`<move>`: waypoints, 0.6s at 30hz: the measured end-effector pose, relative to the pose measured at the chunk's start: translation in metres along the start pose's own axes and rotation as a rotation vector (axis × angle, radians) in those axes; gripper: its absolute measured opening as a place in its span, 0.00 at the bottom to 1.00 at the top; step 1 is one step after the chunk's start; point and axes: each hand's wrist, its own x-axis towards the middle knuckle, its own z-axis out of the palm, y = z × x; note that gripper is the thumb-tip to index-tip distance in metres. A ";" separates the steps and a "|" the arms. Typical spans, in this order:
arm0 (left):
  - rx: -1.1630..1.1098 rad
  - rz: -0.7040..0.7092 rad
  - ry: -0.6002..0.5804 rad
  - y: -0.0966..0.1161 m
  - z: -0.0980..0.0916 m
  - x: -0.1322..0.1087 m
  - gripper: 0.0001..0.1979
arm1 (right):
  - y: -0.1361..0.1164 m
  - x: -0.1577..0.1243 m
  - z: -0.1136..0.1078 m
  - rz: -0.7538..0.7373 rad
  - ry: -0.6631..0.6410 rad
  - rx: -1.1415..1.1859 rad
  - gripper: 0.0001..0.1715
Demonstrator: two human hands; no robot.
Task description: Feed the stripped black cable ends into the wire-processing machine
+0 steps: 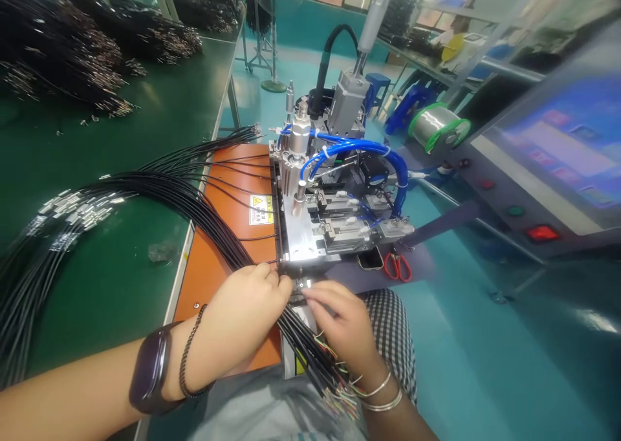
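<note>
A thick bundle of black cables comes off the green table and runs beneath my left hand, whose fingers are curled closed over it. The bundle comes out below the hand, ending in stripped, coloured wires over my lap. My right hand is closed in a pinch at a small metal fixture on the machine's near end. What sits between those fingertips is too small to make out. Just ahead stands the machine, with metal cylinders and blue air hoses. Several single cables lead into its left side.
An orange plate borders the machine on the left, beside the green table with more cable piles. At right are red-handled scissors, a phone-like object, a solder wire spool and a blurred control screen.
</note>
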 end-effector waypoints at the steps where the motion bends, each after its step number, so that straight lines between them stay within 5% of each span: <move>1: 0.012 0.005 0.025 0.000 0.002 0.000 0.10 | 0.002 0.002 0.002 0.022 0.040 0.006 0.12; 5: 0.028 0.030 0.165 -0.001 0.006 -0.001 0.09 | 0.010 0.005 0.002 0.059 0.104 0.066 0.10; 10: 0.052 0.054 0.403 -0.005 0.009 -0.001 0.07 | 0.014 0.000 -0.010 -0.002 -0.073 0.147 0.17; 14: 0.029 0.017 0.365 -0.005 0.009 0.000 0.06 | 0.014 0.000 -0.011 -0.136 -0.069 0.124 0.11; 18: 0.021 0.051 0.303 -0.003 0.010 0.000 0.06 | 0.012 0.003 -0.004 -0.069 0.002 0.100 0.08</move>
